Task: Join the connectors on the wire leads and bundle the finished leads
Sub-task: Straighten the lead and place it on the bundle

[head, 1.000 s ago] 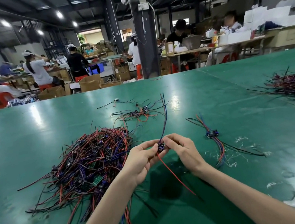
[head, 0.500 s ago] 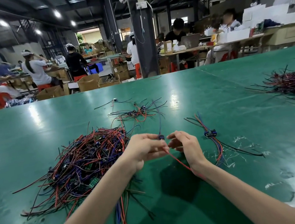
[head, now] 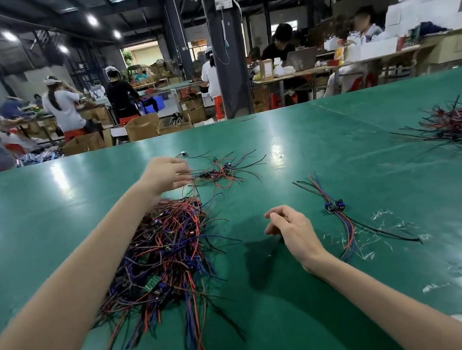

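Fingers of my left hand blur beside the far leads, grip impossible to tell; my right hand curls loosely, empty. Leads look light and floppy, so pinch at the connectors.

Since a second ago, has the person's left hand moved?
Yes. The left hand has gone forward, from beside the big wire pile to the small tangle beyond it.

Factory floor: workers at long benches, cartons.
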Demonstrator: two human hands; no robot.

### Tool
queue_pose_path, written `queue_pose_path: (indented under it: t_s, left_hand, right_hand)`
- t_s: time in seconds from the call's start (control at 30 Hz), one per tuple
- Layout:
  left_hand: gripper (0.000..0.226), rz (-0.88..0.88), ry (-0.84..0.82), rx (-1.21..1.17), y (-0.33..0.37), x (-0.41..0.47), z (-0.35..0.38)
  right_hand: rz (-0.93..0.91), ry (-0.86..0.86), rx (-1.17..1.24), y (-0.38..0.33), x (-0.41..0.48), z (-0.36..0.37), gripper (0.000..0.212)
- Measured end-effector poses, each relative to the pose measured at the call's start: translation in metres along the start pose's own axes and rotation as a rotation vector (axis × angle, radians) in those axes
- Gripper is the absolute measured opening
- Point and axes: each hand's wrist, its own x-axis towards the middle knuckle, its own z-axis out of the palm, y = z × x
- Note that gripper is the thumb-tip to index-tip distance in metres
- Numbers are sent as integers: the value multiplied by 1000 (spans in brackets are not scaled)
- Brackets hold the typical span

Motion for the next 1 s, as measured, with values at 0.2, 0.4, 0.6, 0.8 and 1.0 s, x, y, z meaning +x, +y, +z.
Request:
queue_pose_path:
  t_s: [0.2, 0.4, 0.6, 0.8, 1.0]
  left_hand:
    - [16, 61, 177, 641, -37, -20, -71]
    - [14, -14, -119, 734, -68, -34, -78]
    - [30, 120, -7, 899, -84, -39, -67]
    - [29, 200, 36, 919, -81, -48, -61]
    - [35, 285, 137, 901, -58, -50, -65]
  right_hand:
    - [-20, 34, 3, 0, -1, 0, 15]
    - [-13, 35, -18, 1, -1, -2, 14]
    - [0, 46, -4, 3, 0, -2, 14]
    - [0, 38, -6, 4, 1, -3, 13]
    - [-1, 35, -8, 4, 1, -3, 12]
